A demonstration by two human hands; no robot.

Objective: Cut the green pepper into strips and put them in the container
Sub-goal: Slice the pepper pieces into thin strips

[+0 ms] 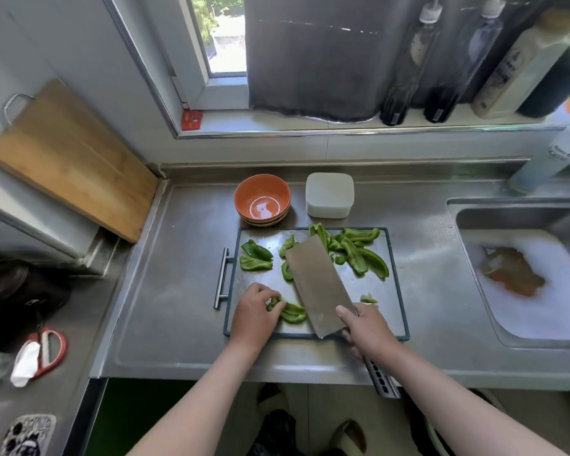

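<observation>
A steel cutting board (389, 311) with a dark green rim lies on the counter. Green pepper pieces are spread over it: a pile (359, 251) at the far right, two chunks (255, 258) at the far left, a small scrap (368, 299) near my right hand. My left hand (254, 311) holds down a pepper piece (292, 312) at the board's near edge with curled fingers. My right hand (367, 330) grips the handle of a cleaver (316, 284), whose broad blade lies right beside that piece. A white container (329, 194) stands behind the board.
An orange bowl (262, 200) sits to the left of the white container. At the right is a sink (520, 278) with foamy water and something brown in it. A wooden board (69, 156) leans on the left wall. Red scissors (48, 348) lie at the left. Bottles (408, 67) line the windowsill.
</observation>
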